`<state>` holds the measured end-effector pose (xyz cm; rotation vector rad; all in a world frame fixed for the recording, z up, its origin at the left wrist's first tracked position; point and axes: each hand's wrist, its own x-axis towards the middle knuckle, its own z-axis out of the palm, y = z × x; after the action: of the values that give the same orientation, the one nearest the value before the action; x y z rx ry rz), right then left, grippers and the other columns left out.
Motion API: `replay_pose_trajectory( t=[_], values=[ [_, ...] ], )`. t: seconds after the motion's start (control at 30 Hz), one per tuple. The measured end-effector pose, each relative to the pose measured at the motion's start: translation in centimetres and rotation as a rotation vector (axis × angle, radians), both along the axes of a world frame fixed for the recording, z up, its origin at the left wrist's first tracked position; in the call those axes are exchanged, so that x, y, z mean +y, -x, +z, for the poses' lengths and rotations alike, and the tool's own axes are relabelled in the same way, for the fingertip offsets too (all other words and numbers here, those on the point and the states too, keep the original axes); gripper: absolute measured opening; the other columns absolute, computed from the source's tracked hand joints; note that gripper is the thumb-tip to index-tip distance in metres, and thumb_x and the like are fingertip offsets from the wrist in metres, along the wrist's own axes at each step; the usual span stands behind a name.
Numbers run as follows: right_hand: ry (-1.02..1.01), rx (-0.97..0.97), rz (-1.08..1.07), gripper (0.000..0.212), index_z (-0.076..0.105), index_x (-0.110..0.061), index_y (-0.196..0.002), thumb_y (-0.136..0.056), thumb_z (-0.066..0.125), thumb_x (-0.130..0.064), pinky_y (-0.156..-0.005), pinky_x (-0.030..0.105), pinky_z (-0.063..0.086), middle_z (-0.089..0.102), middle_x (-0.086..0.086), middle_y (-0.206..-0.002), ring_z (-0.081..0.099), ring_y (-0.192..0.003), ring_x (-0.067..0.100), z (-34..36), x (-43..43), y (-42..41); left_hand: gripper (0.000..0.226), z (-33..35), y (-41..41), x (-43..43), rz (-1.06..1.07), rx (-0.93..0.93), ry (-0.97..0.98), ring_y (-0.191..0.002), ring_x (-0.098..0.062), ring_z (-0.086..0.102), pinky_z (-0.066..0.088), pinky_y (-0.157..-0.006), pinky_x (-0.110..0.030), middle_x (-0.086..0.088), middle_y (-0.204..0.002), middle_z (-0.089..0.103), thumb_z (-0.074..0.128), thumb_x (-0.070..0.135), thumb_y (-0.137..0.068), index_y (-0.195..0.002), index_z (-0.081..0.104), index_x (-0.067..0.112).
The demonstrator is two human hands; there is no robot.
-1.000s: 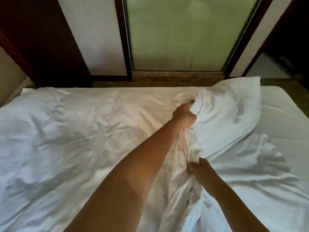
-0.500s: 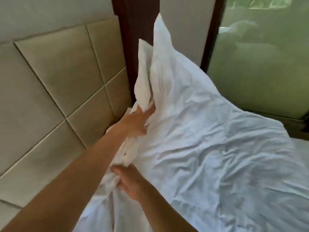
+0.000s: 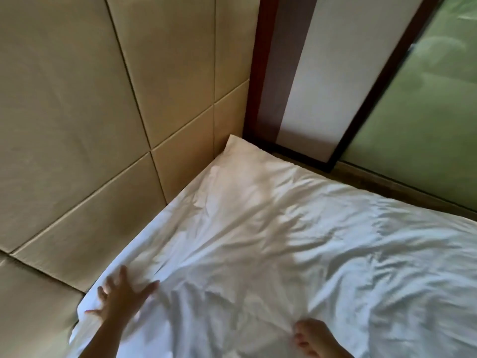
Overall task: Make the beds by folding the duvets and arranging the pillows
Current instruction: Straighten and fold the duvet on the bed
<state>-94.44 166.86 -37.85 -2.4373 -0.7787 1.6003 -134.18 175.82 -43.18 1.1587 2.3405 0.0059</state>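
To the left of the left grip stood the padded headboard, its panels meeting the bed's edge just beside the fingertips. The left hand lay palm down on the white duvet, its grip spread wide, fingers splayed and pinching nothing. From that grip the duvet ran up and to the right, wrinkled all over, its far corner lying in the angle of headboard and wall, well apart from both hands. The step looked to be smoothing the top edge. It would likely go best with the flat palm sweeping outward from the grip along the creases, rather than bunching cloth against the headboard. The right hand, to the right of the left grip at the frame's lower edge, touched the duvet where creases fanned out; whether that grip pinched the cloth or only pressed it could not be told. It would probably serve best as an anchor. Far beyond it, up to the right, was the green window.
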Motion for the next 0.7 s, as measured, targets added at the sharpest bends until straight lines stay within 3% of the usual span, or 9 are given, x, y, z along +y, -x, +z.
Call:
replay_pose_trajectory(
  t=[0.07,0.13,0.2,0.27,0.33,0.5,0.6,0.67,0.7],
  values=[
    [0.003,-0.052,0.044,0.030,0.054,-0.018,-0.067,-0.093,0.048,-0.004,-0.053,0.018,0.040,0.057,0.010,-0.079,0.056,-0.067,0.019,-0.9,-0.2,0.4,0.095,-1.5,1.9,0.4,-0.029,-0.050,0.065,-0.135,-0.033,0.034,0.022,-0.110,-0.057,-0.008,-0.145,0.042,0.042,0.083,-0.071,-0.145,0.027,0.026],
    [-0.052,-0.101,0.150,0.039,0.062,-0.038,-0.071,-0.092,0.051,-0.007,-0.070,0.013,0.039,0.060,0.012,-0.112,0.058,-0.104,0.021,-1.6,0.1,1.4,0.062,-0.8,2.0,1.4,-0.137,-0.088,0.048,-0.124,-0.033,0.048,0.036,-0.103,-0.048,-0.011,-0.134,0.053,0.038,0.062,-0.090,-0.135,0.041,0.019],
    [-0.084,-0.072,0.211,0.027,0.065,-0.022,-0.110,-0.090,0.055,-0.007,-0.081,0.016,0.038,0.052,0.011,-0.134,0.051,-0.120,0.020,-1.4,0.7,3.1,0.055,2.4,0.9,2.7,-0.219,-0.072,-0.107,-0.119,-0.035,0.053,0.043,-0.096,-0.045,-0.015,-0.126,0.058,0.030,0.058,-0.093,-0.126,0.050,0.018],
    [-0.165,-0.042,0.276,0.043,0.048,-0.011,-0.134,-0.092,0.054,-0.009,-0.080,0.015,0.038,0.047,0.008,-0.140,0.051,-0.119,0.018,-0.3,1.6,5.3,0.057,5.8,0.7,3.9,-0.159,-0.006,-0.307,-0.111,-0.043,0.055,0.044,-0.091,-0.047,-0.022,-0.117,0.061,0.026,0.058,-0.094,-0.122,0.053,0.016],
    [-0.288,-0.061,0.388,0.045,0.041,-0.017,-0.139,-0.095,0.051,-0.015,-0.091,0.017,0.035,0.045,0.000,-0.142,0.047,-0.127,0.016,0.8,2.4,7.4,0.052,8.1,1.4,5.3,-0.063,0.078,-0.453,-0.107,-0.048,0.054,0.043,-0.089,-0.049,-0.028,-0.115,0.059,0.027,0.051,-0.098,-0.123,0.053,0.013],
    [-0.377,0.049,0.498,0.048,0.032,-0.028,-0.144,-0.098,0.045,-0.028,-0.105,0.019,0.030,0.038,-0.009,-0.147,0.038,-0.134,0.010,2.2,0.5,8.9,0.043,6.9,1.6,6.1,0.057,0.100,-0.134,-0.125,-0.042,0.043,0.036,-0.100,-0.051,-0.021,-0.136,0.046,0.039,0.036,-0.097,-0.134,0.045,0.015],
    [-0.296,-0.087,0.671,0.050,0.024,-0.027,-0.148,-0.099,0.034,-0.032,-0.112,0.023,0.021,0.021,-0.008,-0.155,0.026,-0.141,0.012,-0.3,-4.3,7.1,0.053,5.5,-2.9,2.8,-0.283,0.295,-0.307,-0.134,-0.043,0.031,0.021,-0.105,-0.062,-0.024,-0.144,0.034,0.050,0.024,-0.093,-0.143,0.034,0.015],
    [-0.358,-0.349,0.786,0.060,0.031,-0.022,-0.145,-0.087,0.027,-0.037,-0.111,0.033,0.026,0.020,-0.006,-0.152,0.035,-0.138,0.013,-2.6,-8.8,4.7,0.056,4.1,-6.6,-1.5,-0.533,0.226,-0.311,-0.137,-0.045,0.025,0.014,-0.097,-0.076,-0.023,-0.149,0.028,0.042,0.040,-0.093,-0.146,0.030,0.025],
    [-0.357,-0.413,0.809,0.063,0.036,-0.024,-0.141,-0.080,0.030,-0.038,-0.106,0.037,0.033,0.031,-0.003,-0.147,0.043,-0.131,0.016,-3.5,-11.0,3.4,0.062,2.4,-7.2,-3.8,-0.593,0.157,-0.210,-0.138,-0.046,0.020,0.010,-0.091,-0.080,-0.020,-0.151,0.027,0.036,0.054,-0.089,-0.146,0.025,0.034]
  ],
)
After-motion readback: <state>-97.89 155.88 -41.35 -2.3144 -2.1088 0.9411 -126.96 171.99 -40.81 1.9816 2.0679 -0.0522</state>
